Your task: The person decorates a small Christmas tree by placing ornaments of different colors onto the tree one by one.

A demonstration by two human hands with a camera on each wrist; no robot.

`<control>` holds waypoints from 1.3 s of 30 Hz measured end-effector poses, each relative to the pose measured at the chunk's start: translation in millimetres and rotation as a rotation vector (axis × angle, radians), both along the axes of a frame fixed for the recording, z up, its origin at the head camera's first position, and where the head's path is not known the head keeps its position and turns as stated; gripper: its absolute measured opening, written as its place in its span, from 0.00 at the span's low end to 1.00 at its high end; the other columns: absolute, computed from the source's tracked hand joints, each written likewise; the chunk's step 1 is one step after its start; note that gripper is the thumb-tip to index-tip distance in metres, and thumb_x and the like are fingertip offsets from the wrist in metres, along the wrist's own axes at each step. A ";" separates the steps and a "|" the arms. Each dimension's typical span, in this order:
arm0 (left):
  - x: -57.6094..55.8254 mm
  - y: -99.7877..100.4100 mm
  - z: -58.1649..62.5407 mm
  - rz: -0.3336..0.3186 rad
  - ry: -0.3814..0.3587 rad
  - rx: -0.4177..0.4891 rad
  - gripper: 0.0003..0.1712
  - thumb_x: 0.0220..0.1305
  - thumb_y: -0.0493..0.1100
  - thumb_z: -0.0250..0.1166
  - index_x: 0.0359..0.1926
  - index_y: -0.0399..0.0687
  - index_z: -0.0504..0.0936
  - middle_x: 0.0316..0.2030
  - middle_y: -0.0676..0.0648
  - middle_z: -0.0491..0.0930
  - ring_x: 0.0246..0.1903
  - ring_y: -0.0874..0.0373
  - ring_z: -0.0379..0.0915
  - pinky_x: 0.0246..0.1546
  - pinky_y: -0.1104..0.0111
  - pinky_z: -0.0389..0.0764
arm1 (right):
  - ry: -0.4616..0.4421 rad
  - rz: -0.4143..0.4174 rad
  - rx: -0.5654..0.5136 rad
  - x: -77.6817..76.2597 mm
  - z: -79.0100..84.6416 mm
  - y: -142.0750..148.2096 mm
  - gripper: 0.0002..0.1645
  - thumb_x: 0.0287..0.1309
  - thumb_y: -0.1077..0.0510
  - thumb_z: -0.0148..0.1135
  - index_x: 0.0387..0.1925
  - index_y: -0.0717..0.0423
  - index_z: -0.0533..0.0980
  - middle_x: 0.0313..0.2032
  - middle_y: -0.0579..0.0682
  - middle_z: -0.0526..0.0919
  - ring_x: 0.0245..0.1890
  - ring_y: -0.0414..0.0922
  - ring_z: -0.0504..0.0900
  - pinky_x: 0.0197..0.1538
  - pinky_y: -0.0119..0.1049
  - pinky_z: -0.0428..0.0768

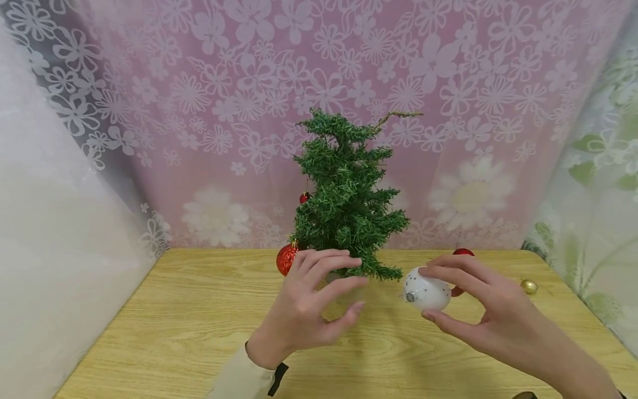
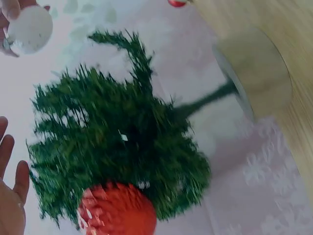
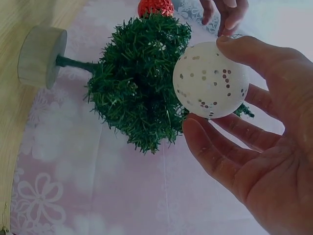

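A small artificial Christmas tree (image 1: 349, 194) stands on a round wooden base (image 2: 259, 73) at the back of the table. My right hand (image 1: 493, 310) grips a white bauble (image 3: 210, 81) dotted with silver spots between thumb and fingers, just right of the tree's lower branches. The bauble's silver cap faces left in the head view. Before the tree, my left hand (image 1: 314, 305) is raised with fingers spread and slightly bent, holding nothing. A large red bauble (image 1: 286, 260) hangs at the tree's lower left, and a smaller red bauble (image 1: 304, 197) higher on that side.
Behind my right hand lies another red bauble (image 1: 463, 252), partly hidden. A small gold bauble (image 1: 529, 286) rests near the table's right edge. A dark object (image 1: 525, 395) shows at the bottom edge. A flowered pink curtain (image 1: 224, 83) hangs behind the wooden table (image 1: 164, 321).
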State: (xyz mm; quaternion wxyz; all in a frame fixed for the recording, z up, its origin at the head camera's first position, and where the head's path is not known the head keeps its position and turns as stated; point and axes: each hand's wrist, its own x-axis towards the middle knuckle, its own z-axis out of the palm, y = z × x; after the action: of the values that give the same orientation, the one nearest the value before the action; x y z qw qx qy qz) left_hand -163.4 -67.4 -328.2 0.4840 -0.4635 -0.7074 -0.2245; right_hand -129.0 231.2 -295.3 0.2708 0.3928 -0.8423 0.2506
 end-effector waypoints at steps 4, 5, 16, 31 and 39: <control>3.8 7.7 -0.8 -0.021 -0.021 -0.026 0.15 0.73 0.52 0.58 0.47 0.53 0.88 0.55 0.47 0.83 0.59 0.52 0.77 0.57 0.59 0.75 | -0.018 -0.005 0.008 1.6 -2.0 -3.2 0.36 0.44 0.54 0.84 0.58 0.45 0.81 0.54 0.43 0.80 0.47 0.30 0.79 0.45 0.16 0.78; 4.3 9.5 -1.1 -0.023 -0.021 -0.032 0.15 0.73 0.53 0.59 0.47 0.54 0.88 0.55 0.47 0.83 0.59 0.52 0.77 0.57 0.59 0.75 | -0.019 -0.001 0.008 2.0 -2.6 -4.1 0.36 0.44 0.54 0.84 0.58 0.45 0.81 0.54 0.43 0.80 0.46 0.30 0.79 0.45 0.16 0.78; 12.0 20.1 -3.2 0.003 -0.075 -0.085 0.08 0.63 0.51 0.72 0.42 0.58 0.89 0.56 0.51 0.81 0.62 0.55 0.75 0.59 0.62 0.75 | -0.024 0.020 0.019 6.2 -6.0 -12.4 0.38 0.44 0.56 0.84 0.60 0.44 0.80 0.56 0.44 0.78 0.45 0.30 0.80 0.47 0.16 0.76; 9.2 21.7 -6.0 -0.036 -0.145 0.108 0.04 0.65 0.42 0.65 0.33 0.52 0.85 0.53 0.49 0.84 0.57 0.53 0.76 0.55 0.62 0.75 | -0.034 -0.007 0.035 6.9 -10.4 -20.9 0.27 0.59 0.35 0.69 0.52 0.42 0.74 0.58 0.42 0.78 0.53 0.31 0.75 0.44 0.17 0.76; 7.6 22.1 -7.8 -0.010 -0.081 0.113 0.05 0.66 0.41 0.64 0.33 0.52 0.85 0.52 0.48 0.84 0.56 0.54 0.77 0.54 0.62 0.75 | -0.105 0.043 -0.009 4.9 -16.2 -24.9 0.36 0.41 0.60 0.84 0.49 0.44 0.71 0.52 0.38 0.75 0.41 0.28 0.76 0.38 0.19 0.76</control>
State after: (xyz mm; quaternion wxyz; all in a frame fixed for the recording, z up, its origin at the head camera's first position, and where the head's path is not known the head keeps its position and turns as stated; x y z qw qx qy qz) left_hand -155.8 -45.3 -336.0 0.4795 -0.4294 -0.7103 -0.2849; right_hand -124.2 206.2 -311.5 0.2224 0.3961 -0.8456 0.2803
